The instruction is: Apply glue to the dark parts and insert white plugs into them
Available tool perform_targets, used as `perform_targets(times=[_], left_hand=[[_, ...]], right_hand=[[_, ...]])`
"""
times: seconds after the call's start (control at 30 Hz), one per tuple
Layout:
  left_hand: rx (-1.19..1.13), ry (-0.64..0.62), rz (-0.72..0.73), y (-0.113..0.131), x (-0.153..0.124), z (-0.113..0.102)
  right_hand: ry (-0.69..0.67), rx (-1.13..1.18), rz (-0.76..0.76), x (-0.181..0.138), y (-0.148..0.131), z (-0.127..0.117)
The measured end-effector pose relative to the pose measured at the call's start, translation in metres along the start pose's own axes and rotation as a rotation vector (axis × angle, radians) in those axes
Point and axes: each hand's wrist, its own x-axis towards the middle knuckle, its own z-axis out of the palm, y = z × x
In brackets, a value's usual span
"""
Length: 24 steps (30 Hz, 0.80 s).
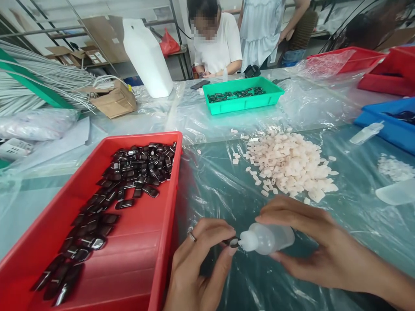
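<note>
Between the thumb and fingers of my left hand (201, 263) is a small black glossy piece (232, 242), its open end facing right. My right hand (317, 246) grips a translucent squeeze bottle (274, 237), tipped on its side. The bottle's nozzle meets the end of the black piece, or nearly so; I cannot tell if they touch. To the left stands a red tray (136, 242) holding many similar black pieces (139, 168). Beyond my right hand lies a heap of small cream-coloured pieces (292, 164), with some strays around it.
A green tray (246, 103) of dark pieces sits across the table, before a seated person (217, 47); another person stands behind. A white jug (149, 60) and a cardboard box (115, 101) are at back left. A blue tray (389, 125) and another bottle (397, 192) lie right.
</note>
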Motion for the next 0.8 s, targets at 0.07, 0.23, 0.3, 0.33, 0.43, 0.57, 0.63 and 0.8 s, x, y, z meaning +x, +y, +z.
perform_targets(times=[0.07,0.23,0.3,0.33,0.43,0.57,0.63,0.8], left_hand=[[0.006,-0.006,0.002,0.000,0.000,0.000],[0.008,-0.011,-0.012,-0.001,-0.001,0.000],[0.006,-0.015,-0.012,0.000,-0.001,0.000],[0.007,-0.019,-0.014,0.000,-0.001,0.000],[0.015,-0.026,-0.027,0.000,-0.001,0.000],[0.029,-0.027,-0.027,0.000,-0.001,0.000],[0.034,-0.039,-0.023,-0.001,-0.001,0.000],[0.030,-0.070,-0.002,-0.002,0.000,-0.001]], right_hand=[[0.013,-0.016,-0.020,0.000,0.000,0.000],[0.034,-0.068,-0.028,-0.005,0.001,-0.001],[0.042,-0.084,-0.031,-0.008,0.000,-0.002],[0.044,-0.095,-0.036,-0.009,-0.001,-0.003],[0.052,-0.119,-0.045,-0.011,-0.005,-0.005],[0.115,-0.107,-0.023,-0.011,-0.010,-0.005],[0.138,-0.099,-0.035,-0.011,-0.012,-0.004],[0.188,-0.094,-0.054,-0.011,-0.014,-0.005]])
